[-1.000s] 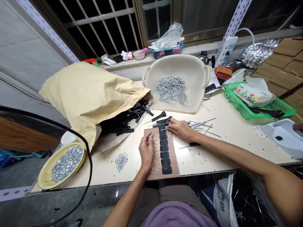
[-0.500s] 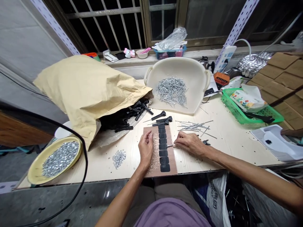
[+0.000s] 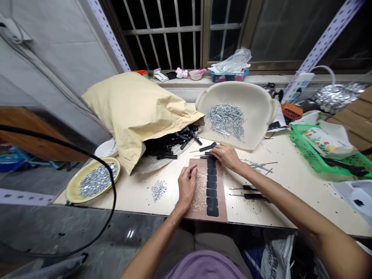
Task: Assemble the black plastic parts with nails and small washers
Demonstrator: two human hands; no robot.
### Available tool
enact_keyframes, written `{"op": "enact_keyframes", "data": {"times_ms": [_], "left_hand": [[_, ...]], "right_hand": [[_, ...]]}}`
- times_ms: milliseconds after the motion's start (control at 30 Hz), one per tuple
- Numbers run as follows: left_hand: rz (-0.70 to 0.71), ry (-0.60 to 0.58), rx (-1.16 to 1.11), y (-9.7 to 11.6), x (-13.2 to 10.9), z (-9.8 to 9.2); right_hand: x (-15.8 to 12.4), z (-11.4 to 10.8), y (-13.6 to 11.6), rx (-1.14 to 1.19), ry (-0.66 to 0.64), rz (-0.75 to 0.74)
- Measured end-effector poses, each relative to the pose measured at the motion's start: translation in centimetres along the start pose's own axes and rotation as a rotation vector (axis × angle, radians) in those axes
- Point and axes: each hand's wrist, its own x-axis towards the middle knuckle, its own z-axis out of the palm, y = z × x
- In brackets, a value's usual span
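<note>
Black-handled pieces [image 3: 207,147] with thin metal shafts lie at the far end of a brown board [image 3: 200,211], partly under the person's right hand [image 3: 228,155]. Of the two hands, the right has its fingers bunched over them; the fingertips are hidden, so I cannot tell whether it has gripped one. A careless pinch there could drag neighbouring handles along or swing their shafts askew. The left hand [image 3: 186,184] is loosely curled at the board's left side, thumb near fingers; whether it holds something tiny is unclear. Beneath its wrist and beside it, a sideways slip might nudge the board and unsettle the column of black pads [image 3: 211,192] on it. Left of that, a small heap of silvery bits [image 3: 159,190] sits loose on the pale surface [image 3: 133,190], where a sleeve-less forearm sweeping wide could scatter it. To the right, two more handled pieces [image 3: 255,196] and some loose rods [image 3: 257,166] lie close to the right forearm, which could knock them towards the near edge.
</note>
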Motion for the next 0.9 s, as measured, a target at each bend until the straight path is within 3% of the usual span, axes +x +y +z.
{"op": "enact_keyframes", "data": {"times_ms": [167, 233, 300, 433, 600, 733, 900], "left_hand": [[0.076, 0.142, 0.218, -0.9, 1.0, -8.6], [0.106, 0.104, 0.341, -1.6, 0.7, -11.7], [0.142, 0.009, 0.454, -2.4, -0.3, -13.5], [0.249, -0.217, 0.586, -3.0, -3.1, -13.9], [0.356, -0.488, 0.576, -2.9, -5.1, -12.8], [0.374, -0.553, 0.542, -3.7, -5.2, -12.4], [0.385, -0.551, 0.513, -4.6, -5.2, -11.8]], "right_hand": [[5.5, 4.6, -0.1, -0.008, -0.122, -0.100], [6.2, 5.6, -0.1, -0.012, -0.158, -0.129], [6.4, 6.0, -0.1, -0.017, -0.174, -0.130], [5.5, 5.3, -0.1, 0.006, -0.122, -0.098], [3.6, 2.3, -0.2, 0.130, 0.186, -0.026], [1.5, -0.4, -2.1, 0.253, 0.315, 0.012], [-2.1, -1.8, -7.0, 0.354, 0.241, 0.056]]}}
